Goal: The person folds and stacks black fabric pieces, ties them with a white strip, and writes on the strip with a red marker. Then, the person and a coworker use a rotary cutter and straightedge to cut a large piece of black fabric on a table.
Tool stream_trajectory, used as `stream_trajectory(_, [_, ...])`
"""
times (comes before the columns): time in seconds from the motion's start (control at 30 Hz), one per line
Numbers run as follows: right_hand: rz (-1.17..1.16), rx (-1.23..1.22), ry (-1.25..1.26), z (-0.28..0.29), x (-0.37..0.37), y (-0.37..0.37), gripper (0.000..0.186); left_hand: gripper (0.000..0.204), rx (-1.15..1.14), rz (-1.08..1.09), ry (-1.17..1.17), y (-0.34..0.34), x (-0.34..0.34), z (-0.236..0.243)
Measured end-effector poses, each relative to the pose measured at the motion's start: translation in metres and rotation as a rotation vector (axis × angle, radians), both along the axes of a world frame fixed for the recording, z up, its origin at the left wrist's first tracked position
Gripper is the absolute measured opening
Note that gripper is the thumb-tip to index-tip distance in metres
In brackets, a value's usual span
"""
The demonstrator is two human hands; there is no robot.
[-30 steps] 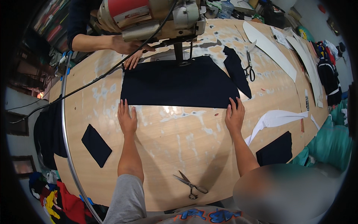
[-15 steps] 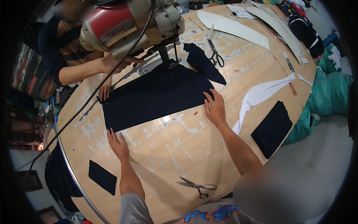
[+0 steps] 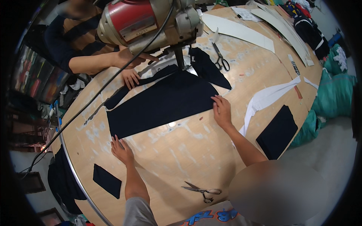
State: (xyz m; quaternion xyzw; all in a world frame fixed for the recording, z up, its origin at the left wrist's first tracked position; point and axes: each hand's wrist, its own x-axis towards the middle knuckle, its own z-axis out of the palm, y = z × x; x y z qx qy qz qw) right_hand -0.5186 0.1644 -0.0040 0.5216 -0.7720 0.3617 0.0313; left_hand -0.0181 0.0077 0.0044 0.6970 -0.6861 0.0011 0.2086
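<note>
A stack of dark navy fabric (image 3: 158, 101) lies flat on the table. My left hand (image 3: 123, 151) touches its near left corner with fingers stretched out. At the right end, my right hand (image 3: 222, 112) rests its extended fingertips on the fabric's edge. A cloth cutting machine (image 3: 132, 19) with a red and metal motor stands at the far edge of the stack, its upright inside the cloth. A co-worker's hand (image 3: 130, 60) is at the machine, and their other hand (image 3: 131, 78) presses on a narrow dark strip (image 3: 117, 97) parted from the main piece.
Scissors (image 3: 203, 190) lie near me, and another pair (image 3: 221, 60) lies beyond the fabric. White cloth (image 3: 267, 94) and folded dark pieces (image 3: 277, 132) (image 3: 107, 181) are around. A black cable (image 3: 102, 88) crosses the left side. Pale pattern boards (image 3: 241, 30) lie far right.
The machine has moved right along the fabric's far edge. A strip now lies separated there, and the co-worker's lower hand has shifted right onto it. My hands stay at the stack's ends.
</note>
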Motion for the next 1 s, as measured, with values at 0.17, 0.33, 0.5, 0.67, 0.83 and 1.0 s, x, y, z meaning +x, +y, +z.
stream_trajectory(0.17, [-0.118,0.070,0.077,0.031,-0.052,-0.019,0.051,0.046,-0.036,0.180,-0.148,0.008,0.009,-0.004])
stream_trajectory(0.33, [-0.126,0.294,0.282,0.011,-0.077,-0.024,0.041,0.047,-0.110,0.310,-0.073,0.013,0.005,-0.007])
stream_trajectory(0.5, [-0.154,0.284,0.205,0.013,-0.059,-0.006,0.022,0.049,-0.185,0.373,-0.010,0.050,0.026,-0.032])
stream_trajectory(0.67, [-0.046,0.020,-0.263,0.050,-0.026,0.055,0.025,0.057,-0.076,0.433,-0.240,0.127,0.099,-0.017])
stream_trajectory(0.83, [-0.104,-0.244,-0.423,0.105,-0.044,0.089,0.017,0.066,0.400,0.426,-0.122,0.165,0.164,-0.003])
stream_trajectory(1.0, [-0.251,-0.389,-0.237,0.098,-0.093,0.047,0.022,0.067,0.416,0.410,-0.142,0.198,0.151,-0.005])
